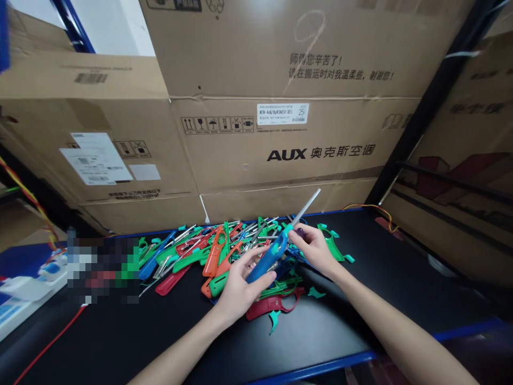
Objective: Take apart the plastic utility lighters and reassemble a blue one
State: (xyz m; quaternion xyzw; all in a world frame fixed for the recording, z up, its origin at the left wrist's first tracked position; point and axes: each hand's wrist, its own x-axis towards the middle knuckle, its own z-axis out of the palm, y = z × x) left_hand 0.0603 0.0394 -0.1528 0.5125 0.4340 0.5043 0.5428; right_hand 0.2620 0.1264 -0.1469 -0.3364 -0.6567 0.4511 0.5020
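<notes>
Just above the heap of red, green and blue plastic handles (192, 251): blue plastic-handled tool with metal rod (269, 260) | left hand (239, 286) and right hand (316, 250) fingers gripping it | heap lies on black matte desk (120, 331) | brown cardboard boxes (280, 176) stacked behind heap

Black matte tabletop (360, 299), one, with a blue front edge strip (320, 366).

- Loose heap of long plastic handle shells in green, red, orange and blue, mixed with thin metal rods (208, 248), at the middle rear.
- Dark red trigger-shaped plastic shell (272, 306), just in front of the heap.
- Small green plastic hook piece (273, 320), touching that shell.
- Flat red plastic strip (170, 280), at the heap's left edge.
- Thin red cable (52, 342), left front.
</notes>
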